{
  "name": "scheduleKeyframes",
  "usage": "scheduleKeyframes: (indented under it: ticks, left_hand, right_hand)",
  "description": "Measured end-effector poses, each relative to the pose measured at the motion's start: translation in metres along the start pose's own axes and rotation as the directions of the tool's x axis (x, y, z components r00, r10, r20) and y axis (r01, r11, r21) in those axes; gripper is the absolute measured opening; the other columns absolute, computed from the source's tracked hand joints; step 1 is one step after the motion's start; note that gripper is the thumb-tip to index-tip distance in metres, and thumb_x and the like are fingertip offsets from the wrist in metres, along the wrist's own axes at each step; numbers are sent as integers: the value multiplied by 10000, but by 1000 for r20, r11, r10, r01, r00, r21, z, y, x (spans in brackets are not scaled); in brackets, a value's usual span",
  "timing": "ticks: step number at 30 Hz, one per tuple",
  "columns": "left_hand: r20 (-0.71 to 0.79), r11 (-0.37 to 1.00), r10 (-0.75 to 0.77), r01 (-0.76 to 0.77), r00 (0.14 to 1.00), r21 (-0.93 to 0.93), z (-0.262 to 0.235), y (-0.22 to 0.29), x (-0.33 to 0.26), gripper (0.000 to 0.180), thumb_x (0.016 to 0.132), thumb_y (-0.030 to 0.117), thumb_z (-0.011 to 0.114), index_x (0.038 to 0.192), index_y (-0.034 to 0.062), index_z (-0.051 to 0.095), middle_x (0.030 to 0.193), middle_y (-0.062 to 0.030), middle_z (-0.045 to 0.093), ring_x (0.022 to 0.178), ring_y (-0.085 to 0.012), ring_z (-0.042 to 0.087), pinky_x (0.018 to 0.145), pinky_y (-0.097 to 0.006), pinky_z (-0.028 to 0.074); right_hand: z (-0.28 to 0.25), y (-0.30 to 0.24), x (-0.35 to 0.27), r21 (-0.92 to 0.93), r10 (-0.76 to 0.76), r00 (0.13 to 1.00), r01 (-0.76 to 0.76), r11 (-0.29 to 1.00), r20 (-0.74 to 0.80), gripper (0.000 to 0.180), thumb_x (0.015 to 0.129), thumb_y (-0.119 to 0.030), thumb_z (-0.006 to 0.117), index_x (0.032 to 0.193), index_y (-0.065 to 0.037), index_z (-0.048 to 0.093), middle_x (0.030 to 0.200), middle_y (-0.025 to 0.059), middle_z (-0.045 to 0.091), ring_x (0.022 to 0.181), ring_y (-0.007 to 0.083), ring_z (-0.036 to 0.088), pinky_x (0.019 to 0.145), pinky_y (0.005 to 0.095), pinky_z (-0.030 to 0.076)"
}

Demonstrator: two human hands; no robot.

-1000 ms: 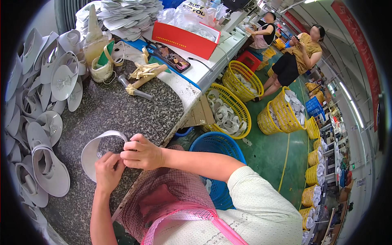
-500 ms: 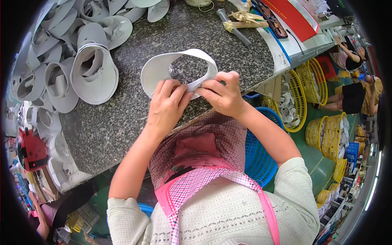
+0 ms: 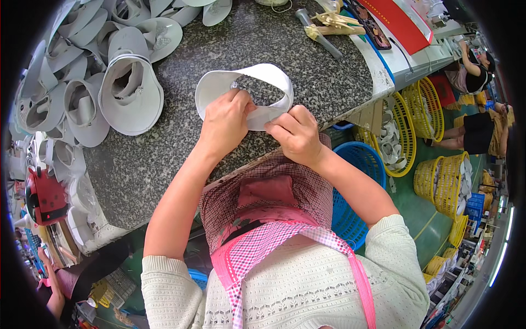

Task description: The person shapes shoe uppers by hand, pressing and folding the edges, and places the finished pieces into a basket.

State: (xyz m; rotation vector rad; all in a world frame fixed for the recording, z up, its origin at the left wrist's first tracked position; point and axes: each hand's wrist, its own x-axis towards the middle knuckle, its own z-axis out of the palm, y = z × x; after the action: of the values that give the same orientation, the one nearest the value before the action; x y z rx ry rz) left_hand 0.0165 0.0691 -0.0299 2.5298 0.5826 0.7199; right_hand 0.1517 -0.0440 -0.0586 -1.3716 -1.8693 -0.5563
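Observation:
A white shoe upper [image 3: 211,88], curved into an open loop, is held just over the speckled stone tabletop [image 3: 181,170] near its front edge. My left hand [image 3: 226,120] is closed on its near left side, with the fingertips bent over the rim into the opening. My right hand [image 3: 296,134] pinches the near right end of the same upper, its fingers curled. The fingers partly hide the strip between the hands. To the left lies a large pile of similar pale uppers [image 3: 131,98], some nested into one another.
A hammer [image 3: 323,38] and light wooden pieces [image 3: 337,24] lie at the far right, beside a phone [image 3: 372,27] and a red strip [image 3: 400,24]. Blue [image 3: 356,219] and yellow baskets [image 3: 408,159] stand on the floor to the right. A red ladybird-patterned thing [image 3: 46,197] is at the left. Other people [image 3: 479,131] are farther off.
My left hand's fingers have moved from lying along the upper's near edge to curling over its rim into the opening. My right hand has shifted slightly down, its fingers more curled.

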Motion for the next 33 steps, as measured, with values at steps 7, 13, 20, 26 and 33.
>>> scheduleKeyframes:
  ticks: [7,13,20,26,33]
  left_hand:
    - [84,975,-15,34,996,-220,-7,9,-10,146,739,84,600,861,4,611,831,-101,601,773,-274,585,663,-335,467]
    - [-99,990,27,-40,995,-138,5,1,-16,116,741,87,604,839,25,612,820,-88,600,759,-268,585,648,-332,465]
    - [-41,997,-74,74,996,-11,0,-1,-3,35,739,49,577,764,25,583,805,-114,584,718,-296,572,617,-350,449]
    - [-17,985,90,-92,996,-149,-4,6,-13,105,715,54,596,817,34,612,842,-103,588,785,-275,570,674,-356,460]
    - [-9,935,340,-338,940,109,5,10,-22,192,682,68,605,869,32,586,946,-62,579,879,-232,555,747,-352,446]
  right_hand:
    - [-5,-6,-1,-8,132,990,-132,991,41,126,642,-123,574,756,-96,621,692,-11,441,661,183,420,605,305,379]
    - [-1,-7,-4,15,143,989,-143,990,33,148,641,-120,582,771,-107,650,736,-33,489,691,174,433,626,303,371]
    - [0,-10,-5,9,165,986,-165,986,-9,162,635,-116,604,788,-121,657,739,-56,508,668,161,437,616,293,362]
    - [-7,-12,-9,15,220,974,-221,975,51,173,640,-143,655,812,-122,650,807,-56,559,691,162,465,629,306,355]
    - [-22,-1,-14,-63,108,994,-107,992,14,210,722,-127,582,930,-151,571,962,-32,588,863,161,498,731,303,345]
